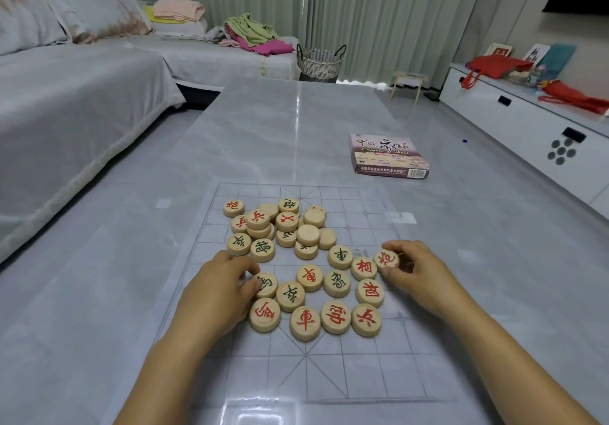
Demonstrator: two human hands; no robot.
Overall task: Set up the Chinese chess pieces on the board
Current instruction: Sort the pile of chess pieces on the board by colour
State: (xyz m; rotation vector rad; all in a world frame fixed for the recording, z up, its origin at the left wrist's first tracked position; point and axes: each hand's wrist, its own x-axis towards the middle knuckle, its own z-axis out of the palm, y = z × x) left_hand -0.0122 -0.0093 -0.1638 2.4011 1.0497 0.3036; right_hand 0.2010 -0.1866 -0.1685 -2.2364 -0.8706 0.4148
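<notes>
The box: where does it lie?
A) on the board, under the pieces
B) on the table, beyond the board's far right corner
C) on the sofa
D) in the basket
B: the box lies flat on the table, just past the far right corner of the board.

wooden pieces (pixel 304 323), glossy table (pixel 296 134), cardboard box (pixel 389 156)

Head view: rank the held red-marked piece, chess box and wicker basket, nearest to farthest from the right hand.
1. Red-marked piece: pinched in the right hand.
2. Chess box: on the table, beyond.
3. Wicker basket: past the table's far end.
</notes>
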